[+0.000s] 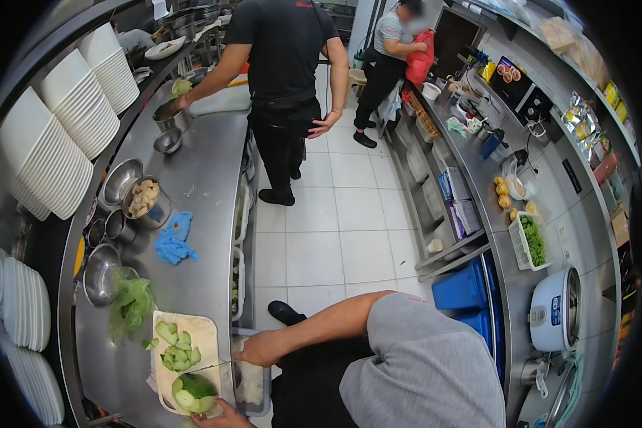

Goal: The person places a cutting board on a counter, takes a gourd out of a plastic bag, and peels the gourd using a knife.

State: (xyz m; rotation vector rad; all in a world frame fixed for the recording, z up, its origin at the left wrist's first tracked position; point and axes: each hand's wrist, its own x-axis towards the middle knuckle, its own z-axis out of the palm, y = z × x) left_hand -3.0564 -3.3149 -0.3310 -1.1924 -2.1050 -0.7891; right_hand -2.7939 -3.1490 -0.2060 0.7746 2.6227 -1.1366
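My left hand [223, 415] is closed on the near end of a partly peeled green fruit or vegetable [194, 393], dark green in places and pale where the skin is off. It lies on a cream cutting board [205, 332] at the counter's edge. Cut pale-green pieces [180, 354] are heaped on the same board, just beyond it. My right hand [259, 349] is closed round the handle of a knife [217, 366], its thin blade reaching over the board above the fruit. The handle is mostly hidden in my fist.
A green plastic bag [131, 299], steel bowls [102, 274], a blue cloth [176, 239] and a pot of pale chunks [143, 201] stand along the steel counter. A container [253, 385] sits below its edge. One co-worker [282, 78] stands up the aisle, another [396, 57] farther back.
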